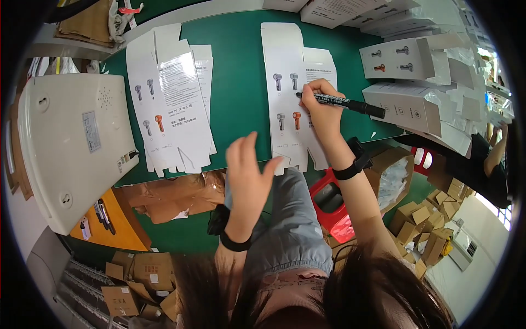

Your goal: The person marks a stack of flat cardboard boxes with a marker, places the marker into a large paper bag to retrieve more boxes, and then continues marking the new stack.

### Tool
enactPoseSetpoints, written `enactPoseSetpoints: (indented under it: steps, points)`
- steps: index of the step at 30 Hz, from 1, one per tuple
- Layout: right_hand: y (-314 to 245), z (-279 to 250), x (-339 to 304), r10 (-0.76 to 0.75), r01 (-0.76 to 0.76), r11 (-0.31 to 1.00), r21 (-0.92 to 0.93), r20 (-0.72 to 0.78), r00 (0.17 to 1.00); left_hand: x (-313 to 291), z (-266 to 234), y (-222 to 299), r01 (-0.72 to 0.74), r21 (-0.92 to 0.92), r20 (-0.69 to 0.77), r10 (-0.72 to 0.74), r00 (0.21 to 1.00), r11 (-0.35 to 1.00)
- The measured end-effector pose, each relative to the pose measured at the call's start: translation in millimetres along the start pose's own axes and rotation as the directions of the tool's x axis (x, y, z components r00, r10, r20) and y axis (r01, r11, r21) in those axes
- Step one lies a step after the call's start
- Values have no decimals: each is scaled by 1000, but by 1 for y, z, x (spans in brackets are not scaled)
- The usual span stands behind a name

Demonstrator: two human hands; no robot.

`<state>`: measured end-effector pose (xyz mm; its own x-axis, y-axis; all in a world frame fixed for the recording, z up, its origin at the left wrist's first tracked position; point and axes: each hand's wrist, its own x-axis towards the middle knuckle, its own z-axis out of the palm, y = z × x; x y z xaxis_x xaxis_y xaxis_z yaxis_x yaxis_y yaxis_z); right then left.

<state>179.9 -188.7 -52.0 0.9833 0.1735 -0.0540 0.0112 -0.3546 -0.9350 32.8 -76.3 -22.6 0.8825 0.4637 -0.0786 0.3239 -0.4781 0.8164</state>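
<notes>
In my right hand [323, 109] is a black marker [361, 107], its tip just over the upper part of a flat white carton [282, 60]. That carton is printed with small handheld fans in grey, purple and orange, and overlaps another flat carton [319, 59] beneath it. My left hand [247, 172] is raised near the table's front edge, fingers and thumb apart, holding nothing. It is left of the carton's lower end. A second stack of flat printed cartons [186, 104] lies farther left on the green table [233, 71].
Assembled white boxes [397, 59] are crowded along the right side. On the left stands a cream-coloured machine casing [76, 148], above an orange surface with pens [104, 215]. Below the table are a red stool [334, 219], a carton with clear plastic [392, 178] and brown boxes [153, 274].
</notes>
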Motion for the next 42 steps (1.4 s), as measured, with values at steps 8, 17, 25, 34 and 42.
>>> enactPoseSetpoints:
  steps: [8,17,25,34,42]
  points:
    - [-1,1,2,-93,94,992,-78,23,995,-6,29,3,-126,145,82,115,990,981]
    - [-3,-1,1,-92,92,990,-108,1,996,-4,33,-1,-122,106,67,116,991,987]
    - [-11,-18,-65,-158,167,983,-77,105,982,-7,34,-6,-99,93,55,94,994,991]
    - [-5,-7,-77,-165,197,972,-127,224,960,-7,36,-6,-107,98,39,104,994,989]
    - [-3,-6,-79,-170,204,964,-173,195,966,-8,37,-7,-111,86,35,109,993,990]
